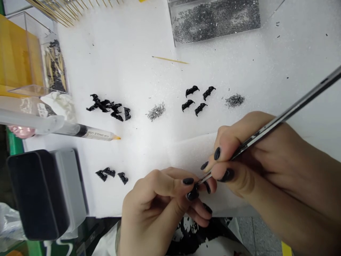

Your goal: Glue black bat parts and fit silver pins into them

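My left hand point(162, 199) pinches a small black piece point(196, 188) between thumb and index finger, near the front edge of the white sheet. The fingers cover most of that piece. My right hand point(247, 160) grips a long thin metal tool point(266, 129) like a pen, its tip at the small piece. Beyond the hands lie several black bat-shaped pieces point(191, 90), with a dark pile of tiny rings point(234, 100) to their right and a greyer pile of tiny bits point(156, 111) to their left.
A black cluster point(102, 105) lies left, above a syringe point(93, 132) with an orange tip. Small black pieces point(123, 177) sit nearer me. A dark phone-like object point(38, 193) is at left. A clear box point(215, 21) and a toothpick point(170, 59) are at the back.
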Demonstrator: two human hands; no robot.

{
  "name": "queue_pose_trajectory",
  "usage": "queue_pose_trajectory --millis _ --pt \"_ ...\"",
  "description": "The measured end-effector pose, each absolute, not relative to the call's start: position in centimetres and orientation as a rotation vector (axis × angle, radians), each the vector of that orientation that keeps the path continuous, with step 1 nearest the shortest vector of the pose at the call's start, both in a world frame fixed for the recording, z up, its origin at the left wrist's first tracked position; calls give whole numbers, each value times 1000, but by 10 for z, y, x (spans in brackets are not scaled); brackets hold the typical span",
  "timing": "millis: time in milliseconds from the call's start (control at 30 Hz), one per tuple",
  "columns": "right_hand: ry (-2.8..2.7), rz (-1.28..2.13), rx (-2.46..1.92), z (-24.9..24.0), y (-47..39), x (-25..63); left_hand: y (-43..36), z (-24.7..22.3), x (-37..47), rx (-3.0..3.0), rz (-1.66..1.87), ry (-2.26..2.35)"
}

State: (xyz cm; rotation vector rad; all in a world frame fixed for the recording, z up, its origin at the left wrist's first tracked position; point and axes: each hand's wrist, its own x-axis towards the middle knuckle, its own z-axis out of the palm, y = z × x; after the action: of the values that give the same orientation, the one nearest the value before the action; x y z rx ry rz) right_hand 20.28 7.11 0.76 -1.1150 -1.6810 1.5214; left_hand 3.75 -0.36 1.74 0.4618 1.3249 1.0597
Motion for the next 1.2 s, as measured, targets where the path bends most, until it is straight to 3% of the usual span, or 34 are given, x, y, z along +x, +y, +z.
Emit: queue_pose_trajectory --millis 500,1200 --pt "-1333 1706 -1117 10 83 185 1 20 34 237 982 1272" --pt "-1386 1683 -1148 12 77 191 -3 14 32 343 1021 1224"
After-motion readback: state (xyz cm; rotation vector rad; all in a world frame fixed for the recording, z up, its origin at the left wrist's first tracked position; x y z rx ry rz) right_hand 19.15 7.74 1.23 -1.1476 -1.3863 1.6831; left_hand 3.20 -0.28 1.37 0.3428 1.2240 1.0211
